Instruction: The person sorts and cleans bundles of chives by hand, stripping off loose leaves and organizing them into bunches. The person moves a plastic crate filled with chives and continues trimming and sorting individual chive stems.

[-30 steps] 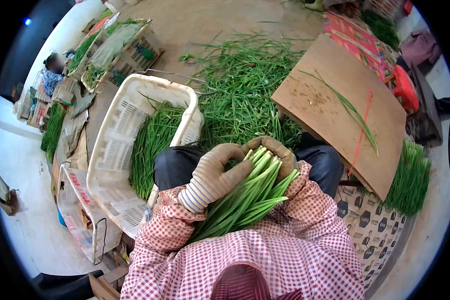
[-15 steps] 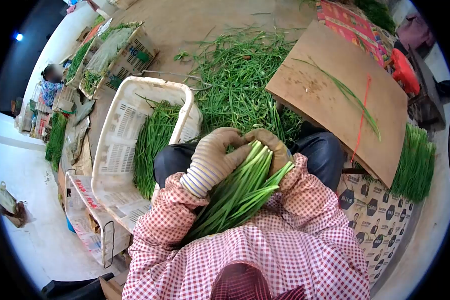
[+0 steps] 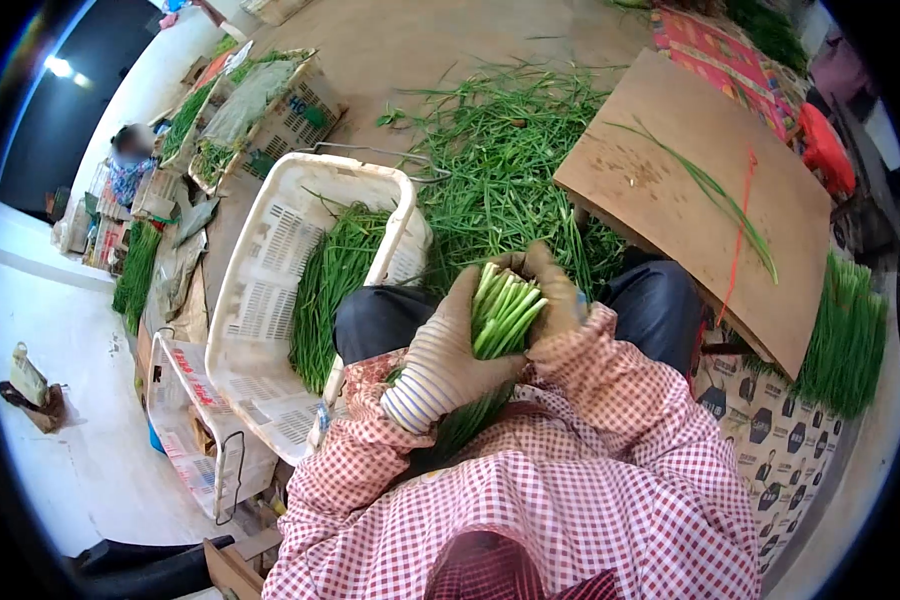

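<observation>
A bunch of garlic chives [image 3: 503, 318] is held over my lap, its pale cut ends up and its green leaves running down toward my body. My left hand [image 3: 448, 352], in a dirty glove with a striped cuff, is wrapped round the near left side of the bunch. On the other side my right hand [image 3: 555, 295], also gloved, curls round the stems close to their ends. The right fingertips are partly hidden behind the bunch. Most of the leaves disappear under my left forearm.
A white plastic basket [image 3: 238, 285] with chives inside stands at my left. Loose green leaves [image 3: 510, 165] cover the floor ahead. On my right is a brown board [image 3: 660, 165] with a red string [image 3: 740, 240] and a few stalks. More chives [image 3: 845, 340] stand beyond it. Another person [image 3: 130, 165] sits far left.
The splayed stems have been drawn together into a tighter, more upright bunch. My left hand has moved down round its side, and my right hand has closed in against the stems.
</observation>
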`<action>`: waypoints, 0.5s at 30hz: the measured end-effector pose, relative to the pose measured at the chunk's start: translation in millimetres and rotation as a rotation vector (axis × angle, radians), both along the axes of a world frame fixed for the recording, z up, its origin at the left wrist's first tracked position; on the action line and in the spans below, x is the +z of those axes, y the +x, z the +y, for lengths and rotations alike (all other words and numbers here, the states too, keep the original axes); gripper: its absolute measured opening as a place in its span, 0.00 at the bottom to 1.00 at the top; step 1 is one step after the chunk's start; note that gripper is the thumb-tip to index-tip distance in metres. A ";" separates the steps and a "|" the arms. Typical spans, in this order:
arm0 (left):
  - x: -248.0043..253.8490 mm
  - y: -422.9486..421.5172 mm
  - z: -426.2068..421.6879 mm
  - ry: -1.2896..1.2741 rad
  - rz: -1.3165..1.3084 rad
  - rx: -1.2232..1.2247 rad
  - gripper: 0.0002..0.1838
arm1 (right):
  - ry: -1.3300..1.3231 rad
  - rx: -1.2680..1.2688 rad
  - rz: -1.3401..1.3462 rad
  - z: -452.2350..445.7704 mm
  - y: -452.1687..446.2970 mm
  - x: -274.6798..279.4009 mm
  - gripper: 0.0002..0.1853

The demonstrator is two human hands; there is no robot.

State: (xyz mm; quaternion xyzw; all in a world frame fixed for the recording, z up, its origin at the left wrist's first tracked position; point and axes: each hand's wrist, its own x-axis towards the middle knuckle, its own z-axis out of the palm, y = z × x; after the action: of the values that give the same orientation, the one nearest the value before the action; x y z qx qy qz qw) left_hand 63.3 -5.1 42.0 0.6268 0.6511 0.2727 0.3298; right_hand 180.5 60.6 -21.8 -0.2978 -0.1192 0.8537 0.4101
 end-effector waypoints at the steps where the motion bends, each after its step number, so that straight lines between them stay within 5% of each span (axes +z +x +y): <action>1: -10.9 -6.6 -1.1 -0.005 0.041 -0.003 0.52 | 0.023 0.065 0.143 0.4 7.0 3.8 0.32; 6: -15.2 -3.5 -1.2 -0.053 0.033 -0.024 0.47 | 0.176 -0.001 0.297 -11.7 12.8 5.2 0.37; 8: -6.0 4.3 -0.6 -0.071 0.066 -0.067 0.47 | 0.441 0.055 -0.242 -11.5 15.6 5.1 0.31; 12: -21.4 0.6 -7.0 0.050 -0.043 -0.073 0.48 | 0.207 0.095 -0.166 -2.1 16.6 -6.7 0.17; 15: -38.5 -6.5 -14.2 0.203 -0.121 -0.059 0.33 | 0.239 0.057 -0.160 -2.6 14.2 -13.0 0.13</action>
State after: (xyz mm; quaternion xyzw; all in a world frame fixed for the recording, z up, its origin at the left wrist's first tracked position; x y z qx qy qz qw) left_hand 56.8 -19.3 3.5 0.6584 0.5802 0.3648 0.3112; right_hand 194.7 58.0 -34.9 -0.3102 -0.2610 0.8184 0.4074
